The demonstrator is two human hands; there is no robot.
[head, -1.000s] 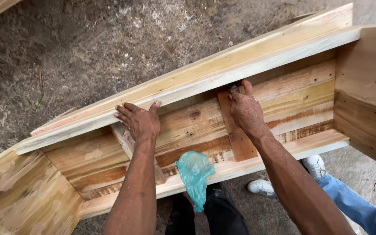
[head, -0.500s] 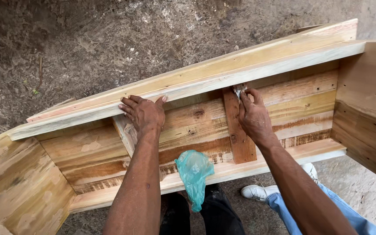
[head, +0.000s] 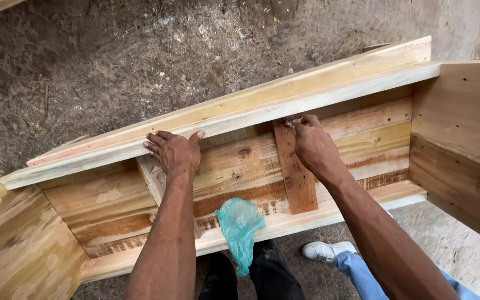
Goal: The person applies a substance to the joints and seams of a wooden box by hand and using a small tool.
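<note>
Rough dirt ground (head: 112,61) fills the upper half of the frame. Across the middle runs a long open box of pale wooden planks (head: 240,166), on its side, opening toward the camera, end panel (head: 462,139) at right. Top rail (head: 234,119) slants from lower left to upper right. Inside, an upright brown cross batten (head: 295,178) at centre, a second paler batten (head: 154,178) to its left.

Left hand (head: 174,153) lies flat, fingers spread, on the rail's edge, holding nothing. Right hand (head: 313,145) is pinched on a small pale object (head: 293,122), too small to name, pressed where batten top meets rail.

Teal plastic bag (head: 239,225) hangs over the lower plank, bottom centre. White shoe (head: 323,251) and blue trouser leg (head: 362,275) of another person at lower right.

Risks, as judgement: box could tip if the bracing hand lifts; fingertips could catch splinters or get nipped in the joint; the small piece could slip from the pinch; bag could slide off the plank.
</note>
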